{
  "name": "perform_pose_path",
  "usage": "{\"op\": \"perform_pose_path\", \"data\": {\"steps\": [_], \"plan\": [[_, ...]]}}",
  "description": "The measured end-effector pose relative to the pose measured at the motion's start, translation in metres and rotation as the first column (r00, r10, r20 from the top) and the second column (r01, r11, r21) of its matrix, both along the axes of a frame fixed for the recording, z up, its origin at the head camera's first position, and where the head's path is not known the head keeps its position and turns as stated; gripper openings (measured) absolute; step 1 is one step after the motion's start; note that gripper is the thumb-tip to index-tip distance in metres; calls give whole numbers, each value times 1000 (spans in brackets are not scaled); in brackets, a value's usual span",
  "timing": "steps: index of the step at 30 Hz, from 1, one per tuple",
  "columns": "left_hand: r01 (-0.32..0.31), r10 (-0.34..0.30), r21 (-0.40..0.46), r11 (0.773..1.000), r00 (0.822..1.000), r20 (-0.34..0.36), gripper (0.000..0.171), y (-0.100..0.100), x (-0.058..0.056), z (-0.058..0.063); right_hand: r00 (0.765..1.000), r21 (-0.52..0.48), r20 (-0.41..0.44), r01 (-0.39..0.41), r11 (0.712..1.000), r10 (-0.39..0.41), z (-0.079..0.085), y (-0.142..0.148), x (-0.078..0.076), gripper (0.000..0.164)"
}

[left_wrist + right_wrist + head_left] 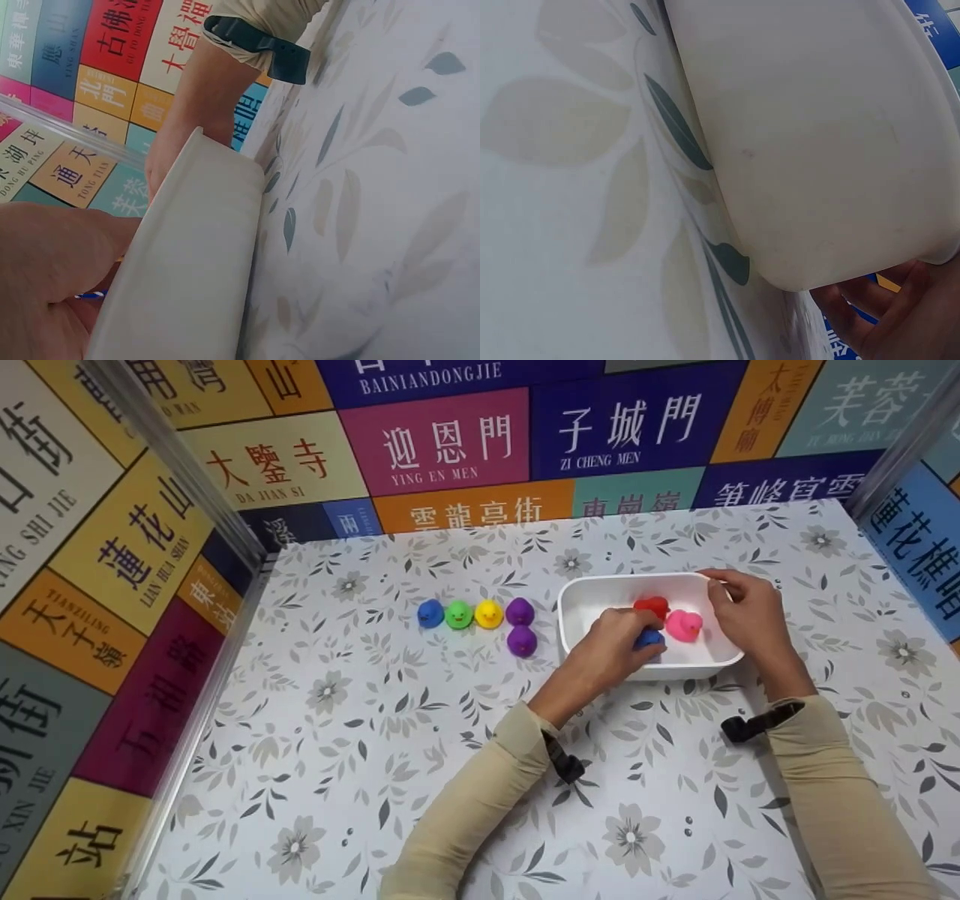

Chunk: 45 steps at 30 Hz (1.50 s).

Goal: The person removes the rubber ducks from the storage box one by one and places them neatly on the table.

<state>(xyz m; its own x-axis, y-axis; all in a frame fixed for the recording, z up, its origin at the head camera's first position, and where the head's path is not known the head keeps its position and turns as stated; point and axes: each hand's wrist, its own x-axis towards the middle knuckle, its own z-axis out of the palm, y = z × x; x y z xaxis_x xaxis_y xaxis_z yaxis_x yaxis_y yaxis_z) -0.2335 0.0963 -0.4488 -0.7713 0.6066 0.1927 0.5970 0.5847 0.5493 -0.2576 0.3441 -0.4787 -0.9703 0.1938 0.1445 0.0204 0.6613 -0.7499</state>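
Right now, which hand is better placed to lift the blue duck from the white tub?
Probably the left hand: it pinches that blue duck, while the right hand holds the tub by one end.

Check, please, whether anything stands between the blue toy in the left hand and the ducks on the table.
Yes: the white container's left wall stands between the blue toy and those ducks. Nothing else visible does.

left hand (45,262) — beside white box (184,255) | right hand (171,150) — beyond | floral tabletop (367,225)

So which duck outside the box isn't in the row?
The nearer purple duck; the blue duck, green duck, yellow duck and farther purple duck line up.
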Motion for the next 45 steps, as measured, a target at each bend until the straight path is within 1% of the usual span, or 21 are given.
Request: {"op": "perform_pose_path", "data": {"steps": [4, 8, 12, 15, 20, 26, 31, 34, 39, 45], "plan": [[28, -27, 2, 1000, 997, -75, 21, -7, 1, -1, 1000, 3, -6, 3, 1000, -3, 1, 1, 0, 42], [49, -46, 23, 999, 992, -118, 22, -15, 1, 0, 1000, 1, 2, 4, 1000, -4, 1, 2, 0, 42], [80, -71, 47, 996, 982, -173, 20, -26, 0, 3, 1000, -9, 13, 2, 1000, -2, -1, 2, -1, 43], [99, -87, 48, 994, 974, -207, 19, -34, -2, 3, 1000, -13, 7, 5, 1000, -5, 0, 2, -1, 42], [106, -90, 76, 991, 976, -198, 24, -48, -4, 6, 1000, -19, 7, 6, 1000, -6, 0, 1, -1, 43], [111, -90, 86, 990, 972, -215, 25, -65, -3, 13, 1000, -20, -17, 1, 1000, -1, -1, 1, -1, 42], [86, -64, 106, 991, 979, -192, 25, -81, -2, 16, 1000, -18, -10, -1, 1000, 1, -2, 1, 0, 42], [69, -44, 124, 990, 980, -195, 25, -92, -2, 17, 1000, -16, -11, 0, 1000, -1, -2, 1, 0, 42], [56, -22, 140, 989, 973, -231, 23, -108, -3, 20, 1000, -20, -22, 1, 1000, -2, -1, 1, -1, 41], [55, -20, 130, 990, 966, -257, 22, -127, -3, 25, 1000, -21, -5, 2, 1000, -2, -1, 1, 0, 42]]}}
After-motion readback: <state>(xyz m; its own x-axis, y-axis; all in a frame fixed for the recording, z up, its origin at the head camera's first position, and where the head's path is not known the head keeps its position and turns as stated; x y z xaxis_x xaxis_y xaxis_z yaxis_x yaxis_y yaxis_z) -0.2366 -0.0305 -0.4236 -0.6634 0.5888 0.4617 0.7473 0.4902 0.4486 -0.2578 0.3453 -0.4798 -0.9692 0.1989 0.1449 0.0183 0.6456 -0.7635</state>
